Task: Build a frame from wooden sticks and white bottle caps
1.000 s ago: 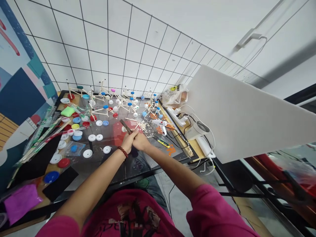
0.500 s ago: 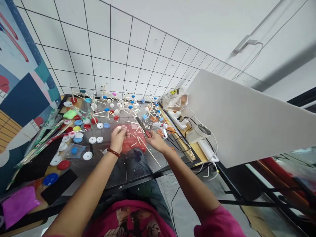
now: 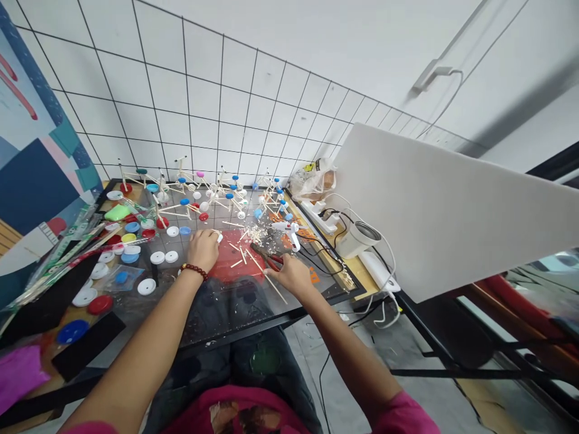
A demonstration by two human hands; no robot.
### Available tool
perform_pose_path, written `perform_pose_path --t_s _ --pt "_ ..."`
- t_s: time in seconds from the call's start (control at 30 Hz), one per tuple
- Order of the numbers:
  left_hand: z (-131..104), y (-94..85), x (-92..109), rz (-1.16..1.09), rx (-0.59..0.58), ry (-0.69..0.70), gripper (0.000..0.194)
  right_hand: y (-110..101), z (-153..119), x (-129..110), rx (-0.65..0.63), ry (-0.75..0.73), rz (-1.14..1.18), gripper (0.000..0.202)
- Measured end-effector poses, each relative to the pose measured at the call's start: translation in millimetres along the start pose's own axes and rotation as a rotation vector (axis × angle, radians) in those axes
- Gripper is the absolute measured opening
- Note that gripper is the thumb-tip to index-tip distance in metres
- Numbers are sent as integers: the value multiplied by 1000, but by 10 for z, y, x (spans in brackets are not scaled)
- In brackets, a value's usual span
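My right hand is closed on red-handled pliers, whose dark jaws rest over the right part of a translucent red sheet. Fingers curled, my left hand holds a small white cap at the sheet's left edge. Cut wooden sticks lie across the sheet, with pale crumbs behind them. A white glue gun lies to the right of the crumbs. Along the back of the table stand several stick figures joined to coloured caps.
Loose white caps, a small plastic bag and wrapped sticks lie on the left. A power strip, cables and a white cup-shaped object stand right of the table frame. A large white board rises there.
My left hand has moved left and turned palm down, and a white cap now shows at its fingers. The pliers have come lower, toward the sheet. The camera view has shifted slightly.
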State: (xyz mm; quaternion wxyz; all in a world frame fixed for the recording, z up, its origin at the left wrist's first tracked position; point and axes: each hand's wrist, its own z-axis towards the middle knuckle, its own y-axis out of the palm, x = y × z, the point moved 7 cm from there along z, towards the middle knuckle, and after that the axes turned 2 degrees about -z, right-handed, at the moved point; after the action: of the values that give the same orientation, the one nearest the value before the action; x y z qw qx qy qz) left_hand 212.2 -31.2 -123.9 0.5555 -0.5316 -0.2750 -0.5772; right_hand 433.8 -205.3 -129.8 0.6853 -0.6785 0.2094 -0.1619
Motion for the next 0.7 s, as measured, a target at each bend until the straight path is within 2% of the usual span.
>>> perform_pose_path --t_s 0.2,0.3,0.4,0.47,0.53,0.63,0.7 --pt "41 -36 -9 -252 102 -68 36 16 -43 -12 61 -52 23 62" --pt "7 58 37 -429 39 -132 33 7 -83 -20 134 -89 12 53" --pt "-88 189 108 -691 -95 -242 22 -75 -135 -54 265 -156 66 48" --pt "-177 292 147 -965 -178 -365 21 -149 -141 -113 348 -221 269 45" --pt "-252 373 182 -1173 -218 -455 23 -161 -72 -189 333 -253 672 47" --pt "-299 426 192 -1236 -217 -468 27 17 158 -387 86 -161 1404 47" --pt "-302 444 166 -1246 -203 -461 29 109 290 -584 -59 -124 1610 45"
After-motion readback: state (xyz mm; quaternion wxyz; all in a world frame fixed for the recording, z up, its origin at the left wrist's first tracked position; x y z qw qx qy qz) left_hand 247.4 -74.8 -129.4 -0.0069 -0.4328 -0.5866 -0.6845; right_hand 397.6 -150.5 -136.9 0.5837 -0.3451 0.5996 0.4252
